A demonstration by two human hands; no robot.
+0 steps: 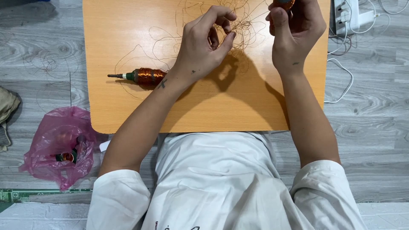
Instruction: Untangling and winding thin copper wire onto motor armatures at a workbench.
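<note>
- The desk (128, 25), a low orange-brown wooden top, fills the upper middle of the view and stands on a grey plank floor (375, 140); the person sits at its near edge in a white shirt.
- A pink plastic bag (59, 145) lies on the floor off the desk's left corner, with what looks like 1 more copper-wound part inside.
- A white power strip (347, 15) with white cables lies on the floor to the right of the desk.
- A loose tangle of thin copper wire (243, 27) spreads over the far middle of the desk, with stray loops trailing leftward.
- The left hand (202, 47) hovers over that tangle, thumb and forefinger curled toward each other as if pinching a strand; the wire is too fine to tell whether it is truly gripped.
- The right hand (296, 32) is closed around a copper-wound coil (284, 3) at the top edge, mostly out of view.
- The 2 hands are near each other but apart, with the tangle between them.
- A wound rotor (142, 76), copper coil on a dark shaft, lies untouched on the desk left of the left wrist.
- Judged from this, the step in hand is drawing wire off the held coil; the next move seems to call for a firm pinch on 1 strand and a steady pull away from the right hand, keeping clear of the tangle.
</note>
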